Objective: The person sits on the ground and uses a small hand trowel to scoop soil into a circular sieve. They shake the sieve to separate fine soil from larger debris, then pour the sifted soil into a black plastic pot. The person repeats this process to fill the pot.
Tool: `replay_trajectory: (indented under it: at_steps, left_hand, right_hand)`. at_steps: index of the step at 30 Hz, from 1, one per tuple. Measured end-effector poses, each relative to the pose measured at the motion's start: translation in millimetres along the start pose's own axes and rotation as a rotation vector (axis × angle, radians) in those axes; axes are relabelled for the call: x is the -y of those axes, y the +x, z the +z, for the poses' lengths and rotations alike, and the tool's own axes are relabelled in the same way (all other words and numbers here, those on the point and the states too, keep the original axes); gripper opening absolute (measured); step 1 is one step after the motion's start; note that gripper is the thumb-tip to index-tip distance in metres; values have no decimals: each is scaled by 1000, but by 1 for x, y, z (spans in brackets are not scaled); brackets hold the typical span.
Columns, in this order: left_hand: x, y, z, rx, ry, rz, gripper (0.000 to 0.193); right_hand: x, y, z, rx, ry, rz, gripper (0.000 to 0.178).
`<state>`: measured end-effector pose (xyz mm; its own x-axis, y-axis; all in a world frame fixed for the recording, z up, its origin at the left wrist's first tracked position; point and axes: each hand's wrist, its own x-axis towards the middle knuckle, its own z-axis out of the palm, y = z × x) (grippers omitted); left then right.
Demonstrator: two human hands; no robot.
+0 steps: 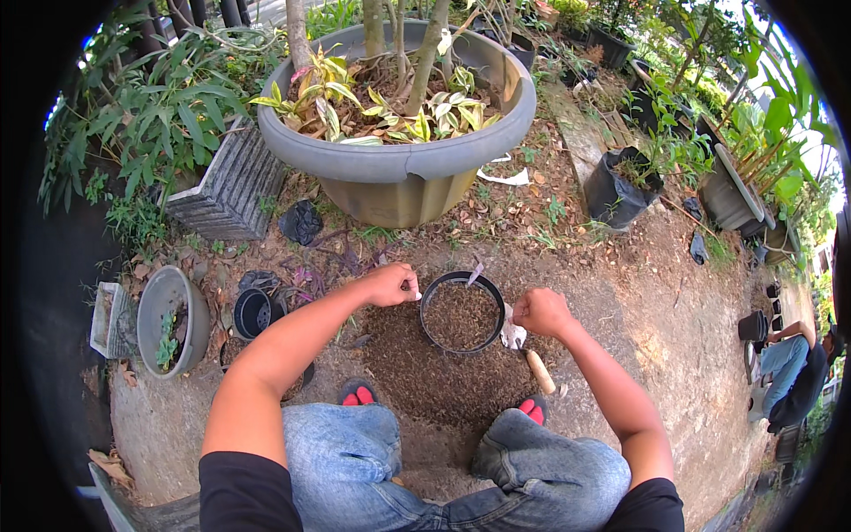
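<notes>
A round black pot (462, 312) filled with brown soil stands between my hands on dark, loose soil. A small purplish leaf (476, 273) shows at its far rim. My left hand (394, 285) is just left of the rim, fingers curled together; a tiny pale spot shows at the fingertips, too small to name. On the other side my right hand (542, 312) is closed, thumb against fingers, and what it may hold is hidden. Below it lie a whitish, crumpled-looking piece (512, 333) and a tool's wooden handle (540, 372).
A large grey planter (399, 164) with trunks and variegated plants stands ahead. At left are a grey pot (191, 355), a small black pot (254, 312) and a ridged rectangular planter (226, 191). A black grow bag (620, 191) is at far right; another person (793, 372) sits beyond.
</notes>
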<state>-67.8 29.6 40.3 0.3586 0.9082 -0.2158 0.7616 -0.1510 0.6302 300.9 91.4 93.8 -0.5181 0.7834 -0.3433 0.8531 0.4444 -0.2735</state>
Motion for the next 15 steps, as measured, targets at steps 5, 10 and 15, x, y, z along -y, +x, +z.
replay_trajectory:
  at_steps: [5,10,15]
  left_hand:
    - [21,1,9,126,-101,-125,31]
    - [32,-2,23,135,-133,-125,36]
    - [21,-2,20,143,-245,-188,31]
  right_hand:
    - [0,-8,10,-134,-113,-24,12]
    - [26,0,7,-60,-345,-80,7]
    - [55,2,9,-197,-178,-321,12]
